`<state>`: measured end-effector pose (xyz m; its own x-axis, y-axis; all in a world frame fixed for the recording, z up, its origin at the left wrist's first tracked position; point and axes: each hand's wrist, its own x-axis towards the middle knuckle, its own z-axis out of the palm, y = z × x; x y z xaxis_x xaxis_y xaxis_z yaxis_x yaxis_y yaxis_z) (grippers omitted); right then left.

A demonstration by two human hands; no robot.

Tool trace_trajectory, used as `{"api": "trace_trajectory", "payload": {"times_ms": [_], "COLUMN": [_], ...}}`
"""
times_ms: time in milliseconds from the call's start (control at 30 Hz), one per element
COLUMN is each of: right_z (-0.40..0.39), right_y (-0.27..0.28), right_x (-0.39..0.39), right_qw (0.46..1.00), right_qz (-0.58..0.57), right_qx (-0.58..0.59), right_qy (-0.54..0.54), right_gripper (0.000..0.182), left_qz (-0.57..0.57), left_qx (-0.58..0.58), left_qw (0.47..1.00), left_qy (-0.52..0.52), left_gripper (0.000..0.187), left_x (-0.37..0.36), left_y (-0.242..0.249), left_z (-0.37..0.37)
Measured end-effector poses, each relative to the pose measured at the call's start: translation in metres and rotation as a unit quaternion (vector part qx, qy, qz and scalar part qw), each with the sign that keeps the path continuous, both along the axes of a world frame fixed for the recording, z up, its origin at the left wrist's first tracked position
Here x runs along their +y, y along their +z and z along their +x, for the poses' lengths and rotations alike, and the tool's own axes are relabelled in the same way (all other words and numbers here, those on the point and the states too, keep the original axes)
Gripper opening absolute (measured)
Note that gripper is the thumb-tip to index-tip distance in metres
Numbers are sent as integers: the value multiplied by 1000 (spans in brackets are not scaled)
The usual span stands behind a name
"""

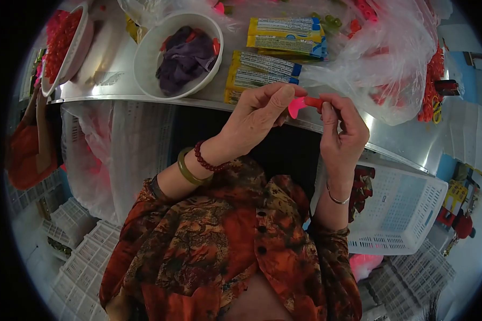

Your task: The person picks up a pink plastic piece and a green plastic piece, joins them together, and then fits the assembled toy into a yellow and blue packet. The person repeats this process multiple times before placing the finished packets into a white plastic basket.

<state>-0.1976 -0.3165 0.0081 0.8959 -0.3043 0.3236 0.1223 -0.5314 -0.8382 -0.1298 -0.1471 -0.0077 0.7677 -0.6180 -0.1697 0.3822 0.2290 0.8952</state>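
Note:
Just over the front edge of the metal table, both hands meet at a small two-coloured plastic piece. My left hand (257, 111) is closed, thumb and fingers pinching beside the bright pink flared part (295, 107). My right hand (344, 124) pinches the red tube-like part (313, 102) between thumb and forefinger. The pink and red parts are in line and touch. Right behind the hands lie stacks of yellow-and-blue printed packets (262, 69). My left fingertips are partly hidden behind the thumb.
A white bowl (139, 61) with a dark purple cloth stands on the metal table (110, 59). A tub (75, 53) of red pieces is at left, a clear plastic bag (396, 69) at right. Below right sits a white crate (407, 214). Another person's arm (40, 117) shows at far left.

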Motion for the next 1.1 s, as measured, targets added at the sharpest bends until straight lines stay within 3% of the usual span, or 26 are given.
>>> {"api": "trace_trajectory", "payload": {"times_ms": [167, 267, 667, 867, 1100], "right_z": [3, 3, 2, 1, 4], "right_y": [-1, -8, -18, -21, -16], "right_x": [2, 2, 4, -2, 1], "right_qw": [995, 997, 995, 993, 990], "right_qz": [-95, -66, 3, -29, -22], "right_qx": [-33, -37, -85, -105, -133], "right_qy": [17, 28, 51, 47, 40], "right_gripper": [19, 24, 16, 16, 15], "left_qz": [4, 14, 23, -18, 59], "left_qx": [-3, 36, 124, 208, 266], "left_qw": [1000, 999, 991, 975, 961], "left_qy": [2, 13, -33, -76, -50], "left_gripper": [50, 51, 52, 53, 68], "left_x": [3, 3, 7, 10, 5], "left_y": [-9, -6, -13, 3, -2], "left_z": [3, 4, 5, 7, 8]}}
